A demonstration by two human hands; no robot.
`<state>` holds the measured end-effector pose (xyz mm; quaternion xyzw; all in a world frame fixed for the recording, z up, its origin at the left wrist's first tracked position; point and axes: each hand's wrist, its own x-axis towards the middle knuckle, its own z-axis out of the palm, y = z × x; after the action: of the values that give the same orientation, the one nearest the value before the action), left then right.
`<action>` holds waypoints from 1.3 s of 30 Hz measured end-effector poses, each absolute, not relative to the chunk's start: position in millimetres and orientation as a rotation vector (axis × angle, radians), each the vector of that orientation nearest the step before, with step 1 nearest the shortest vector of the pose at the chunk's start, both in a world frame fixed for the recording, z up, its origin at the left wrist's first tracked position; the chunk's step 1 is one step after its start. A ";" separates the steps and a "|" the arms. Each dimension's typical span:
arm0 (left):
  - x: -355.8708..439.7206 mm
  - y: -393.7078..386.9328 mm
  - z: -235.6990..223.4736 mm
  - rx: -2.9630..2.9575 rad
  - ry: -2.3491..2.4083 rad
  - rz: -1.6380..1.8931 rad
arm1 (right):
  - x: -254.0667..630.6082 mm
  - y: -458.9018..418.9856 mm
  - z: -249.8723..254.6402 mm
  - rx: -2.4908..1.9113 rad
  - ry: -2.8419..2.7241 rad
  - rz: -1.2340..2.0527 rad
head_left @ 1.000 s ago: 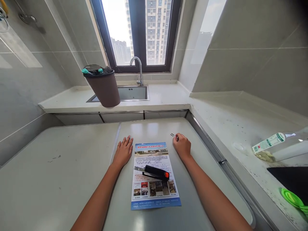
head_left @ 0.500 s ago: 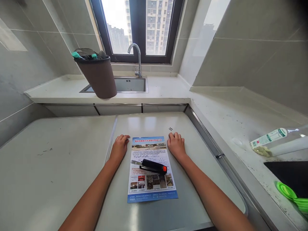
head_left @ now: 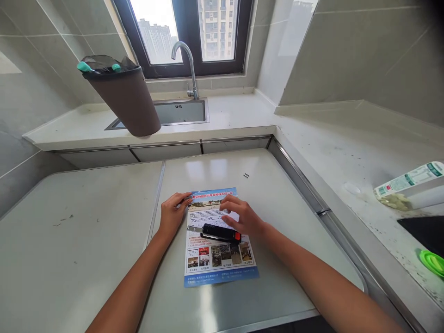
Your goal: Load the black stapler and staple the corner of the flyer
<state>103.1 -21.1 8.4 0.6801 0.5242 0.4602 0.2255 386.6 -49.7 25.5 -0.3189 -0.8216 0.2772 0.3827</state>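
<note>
- Now the right hand [head_left: 244,217] is over the printed flyer [head_left: 205,217]; half a second ago it rested just beyond the sheet's right edge.
- Its fingers are loosely curled and spread apart, with nothing visible between them. The thumb is close to the black stapler [head_left: 222,232]; whether they touch, I cannot tell.
- The left hand [head_left: 172,210] has also shifted, from just beside the sheet to its upper left corner, fingertips at the edge. Its fingers are bent and close together; whether they pinch the paper or merely rest on it is unclear.
- The stapler lies across the middle of the flyer, its metal arm pointing left and its orange-red end to the right, as it did a moment ago.
- Two short metal strips [head_left: 246,175] lie on the pale tabletop [head_left: 277,199], beyond the flyer's upper right corner. A second ago the right hand was beside them; it is now well apart.
- Taken together, both hands now work at the flyer: the left at its corner, the right nearest the stapler, which seems not yet gripped.
</note>
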 end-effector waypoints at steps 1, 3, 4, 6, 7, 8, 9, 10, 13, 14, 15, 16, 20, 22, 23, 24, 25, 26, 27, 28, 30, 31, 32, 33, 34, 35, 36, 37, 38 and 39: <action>103.7 -21.8 9.1 1.888 1.448 1.268 | 384.4 -54.7 28.3 -0.770 -2.149 0.729; 104.2 -22.9 9.6 1.896 1.462 1.248 | 379.8 -63.7 32.6 -0.747 -2.217 0.729; 104.2 -23.3 9.3 1.891 1.473 1.232 | 377.3 -67.7 33.9 -0.768 -2.226 0.714; 103.9 -23.3 7.9 1.874 1.482 1.200 | 372.4 -74.4 34.9 -0.842 -2.234 0.662; 103.8 -23.1 7.2 1.863 1.479 1.193 | 370.2 -77.2 35.2 -0.878 -2.257 0.624; 103.7 -22.8 6.6 1.851 1.475 1.194 | 368.3 -79.6 35.7 -0.912 -2.306 0.582; 103.8 -22.5 6.3 1.843 1.471 1.199 | 366.5 -81.8 36.6 -0.946 -2.370 0.533; 104.0 -22.4 6.4 1.841 1.470 1.198 | 365.0 -83.6 37.9 -0.976 -2.447 0.486; 104.7 -23.1 8.8 1.855 1.482 1.169 | 362.2 -86.6 42.2 -1.023 -2.638 0.363; 104.8 -23.5 9.9 1.850 1.487 1.170 | 361.9 -86.5 42.7 -1.004 -2.680 0.318; 104.6 -23.8 11.0 1.835 1.489 1.180 | 361.9 -85.9 42.5 -0.971 -2.708 0.266; 104.2 -24.0 11.9 1.811 1.485 1.196 | 362.1 -84.9 41.6 -0.936 -2.720 0.202; 100.9 -23.4 13.1 1.677 1.309 1.260 | 362.8 -81.5 34.5 -0.880 -2.677 -0.024; 99.5 -23.1 12.7 1.646 1.169 1.250 | 361.5 -82.6 32.2 -0.904 -2.662 -0.065; 99.4 -23.1 12.5 1.656 1.104 1.220 | 360.4 -83.8 31.8 -0.935 -2.654 -0.064; 99.6 -23.3 12.4 1.681 1.041 1.170 | 359.2 -85.3 31.8 -0.985 -2.637 -0.053; 100.4 -23.6 12.4 1.713 0.981 1.101 | 357.9 -86.8 32.1 -1.049 -2.611 -0.035; 101.5 -24.0 12.5 1.746 0.924 1.020 | 356.8 -88.2 32.6 -1.113 -2.580 -0.011; 102.9 -24.4 12.7 1.776 0.877 0.939 | 355.8 -89.3 33.1 -1.164 -2.552 0.010; 104.4 -24.8 12.9 1.802 0.850 0.870 | 355.0 -90.2 33.5 -1.197 -2.532 0.027; 106.9 -25.3 13.0 1.850 0.848 0.788 | 354.0 -91.2 34.0 -1.204 -2.522 0.037; 107.6 -25.4 12.8 1.874 0.858 0.766 | 353.6 -91.6 34.2 -1.192 -2.525 0.035; 107.9 -25.3 12.4 1.898 0.865 0.752 | 353.3 -92.0 34.4 -1.179 -2.527 0.032; 107.9 -25.2 11.9 1.918 0.870 0.739 | 352.9 -92.3 34.6 -1.168 -2.525 0.029; 107.7 -25.1 11.4 1.935 0.873 0.726 | 352.5 -92.7 34.8 -1.157 -2.523 0.026; 107.4 -25.1 11.0 1.949 0.879 0.718 | 352.1 -93.1 34.9 -1.144 -2.521 0.023; 107.1 -25.0 10.6 1.960 0.890 0.712 | 351.7 -93.5 35.0 -1.132 -2.518 0.020; 106.9 -25.1 10.5 1.969 0.901 0.708 | 351.5 -93.7 34.9 -1.123 -2.515 0.020; 107.1 -25.2 10.6 1.978 0.910 0.705 | 351.3 -93.8 34.7 -1.119 -2.510 0.024; 107.5 -25.5 11.0 1.987 0.918 0.702 | 351.2 -93.9 34.4 -1.117 -2.506 0.032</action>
<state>107.5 -25.5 11.0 0.7888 0.3643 0.2788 0.4091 351.2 -93.9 34.4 -0.3990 -0.8953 0.0113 0.1978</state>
